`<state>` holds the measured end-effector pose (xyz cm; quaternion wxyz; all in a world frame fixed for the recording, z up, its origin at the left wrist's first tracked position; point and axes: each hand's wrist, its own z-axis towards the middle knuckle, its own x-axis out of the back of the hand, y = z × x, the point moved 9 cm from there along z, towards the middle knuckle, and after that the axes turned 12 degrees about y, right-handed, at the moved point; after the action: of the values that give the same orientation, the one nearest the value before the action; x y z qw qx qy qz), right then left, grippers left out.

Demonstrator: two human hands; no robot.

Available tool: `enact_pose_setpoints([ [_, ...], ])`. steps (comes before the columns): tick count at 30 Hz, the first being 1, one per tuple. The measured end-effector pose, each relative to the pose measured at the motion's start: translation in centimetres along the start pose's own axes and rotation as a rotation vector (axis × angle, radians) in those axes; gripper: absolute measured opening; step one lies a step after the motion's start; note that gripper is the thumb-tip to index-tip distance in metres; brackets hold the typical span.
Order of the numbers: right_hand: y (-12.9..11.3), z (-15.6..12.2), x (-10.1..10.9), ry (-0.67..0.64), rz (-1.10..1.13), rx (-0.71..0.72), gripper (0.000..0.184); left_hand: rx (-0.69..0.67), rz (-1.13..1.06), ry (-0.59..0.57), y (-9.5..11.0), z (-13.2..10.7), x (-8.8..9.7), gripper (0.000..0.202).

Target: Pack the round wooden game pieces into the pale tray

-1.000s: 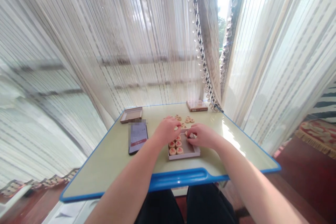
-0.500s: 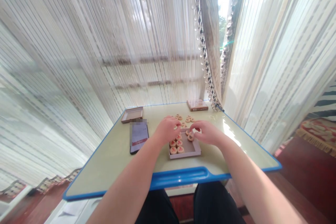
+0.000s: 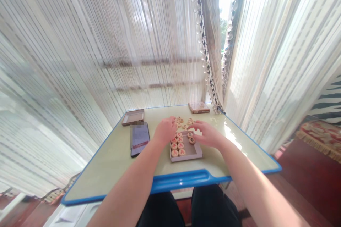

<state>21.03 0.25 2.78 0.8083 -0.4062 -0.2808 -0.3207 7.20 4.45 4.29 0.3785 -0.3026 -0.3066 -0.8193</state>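
Observation:
A shallow cardboard box (image 3: 188, 156) holds round xiangqi pieces. Red-marked pieces (image 3: 180, 145) fill two columns along its left side, and two dark-marked pieces (image 3: 191, 140) lie at its upper right. My left hand (image 3: 165, 129) is over the box's far left corner, fingers apart beside loose pieces (image 3: 179, 124) on the table. Over the far right corner, my right hand (image 3: 204, 133) has its fingers stretched toward other loose pieces (image 3: 190, 121), its thumb near the dark-marked ones. I see nothing held in either hand, though some fingertips are partly hidden.
The pale table (image 3: 106, 163) has a blue rim. A phone (image 3: 140, 139) lies left of the box. Behind the phone is an open box lid or tray (image 3: 133, 116). A flat closed box (image 3: 199, 107) rests at the back right, near the curtain (image 3: 213, 78).
My left hand has shifted off the red-marked pieces, uncovering the far end of their columns. My right fingers have moved from the dark-marked pieces toward the loose ones. The view has shifted slightly.

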Motion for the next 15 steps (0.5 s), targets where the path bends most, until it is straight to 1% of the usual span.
enact_pose_setpoints([
  [3, 0.2, 0.1, 0.1, 0.051, 0.02, -0.003, 0.035, 0.092, -0.019, 0.023, -1.5, 0.3, -0.2, 0.034],
  [7, 0.9, 0.4, 0.9, 0.176, 0.029, -0.019, 0.03, 0.153, -0.014, 0.023, -2.5, 0.5, -0.4, 0.035],
  [10, 2.2, 0.7, 1.4, 0.256, 0.019, -0.076, 0.029, 0.201, -0.014, -0.009, -2.9, 0.4, -0.8, 0.044],
  [15, 4.0, 1.2, 0.6, 0.274, -0.068, -0.117, 0.029, 0.324, -0.023, -0.076, -3.8, 0.0, -1.6, 0.065],
])
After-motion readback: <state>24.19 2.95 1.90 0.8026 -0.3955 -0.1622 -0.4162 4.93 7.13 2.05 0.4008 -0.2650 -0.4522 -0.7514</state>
